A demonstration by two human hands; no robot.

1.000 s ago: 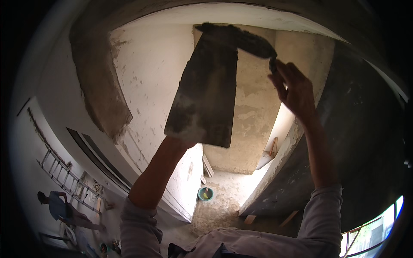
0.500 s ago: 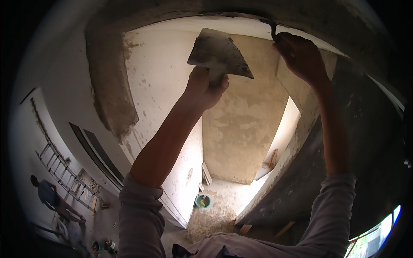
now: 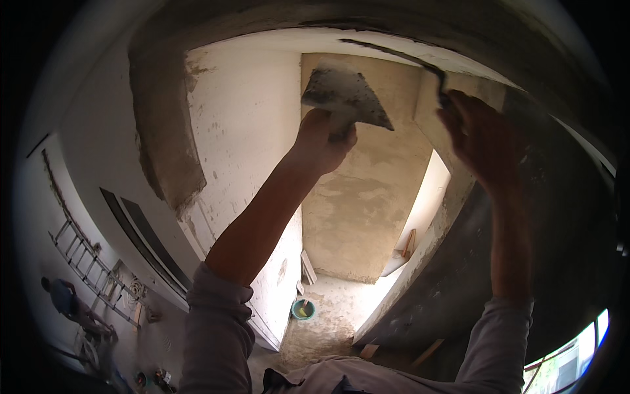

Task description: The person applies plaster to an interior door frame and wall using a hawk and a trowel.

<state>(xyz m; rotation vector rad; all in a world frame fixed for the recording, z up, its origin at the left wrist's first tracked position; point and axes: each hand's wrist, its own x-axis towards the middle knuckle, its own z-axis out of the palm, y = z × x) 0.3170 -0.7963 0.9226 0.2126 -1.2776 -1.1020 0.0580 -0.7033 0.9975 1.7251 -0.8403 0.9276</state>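
My left hand (image 3: pixel 326 141) is raised near the middle and wraps round the handle of a wide bucket trowel (image 3: pixel 348 95). Its trapezoid blade points up and is smeared with grey plaster. Higher and to the right, my right hand (image 3: pixel 476 134) grips the handle of a plastering trowel (image 3: pixel 436 69). That trowel shows almost edge-on, as a long thin dark blade with a curved neck. A gap shows between its blade and the dark edge of the plastered surface (image 3: pixel 262 23) overhead.
Far below lies the floor with a teal bucket (image 3: pixel 303 309) and boards (image 3: pixel 308 268) leaning on the wall. At the lower left are a ladder (image 3: pixel 92 266) and another person (image 3: pixel 65 299). A dark wall (image 3: pixel 558 217) rises on the right, and a window (image 3: pixel 571 358) is at lower right.
My right hand has come down and a little right, bringing the plastering trowel away from the overhead edge. My left hand with the bucket trowel has shifted slightly right and down.
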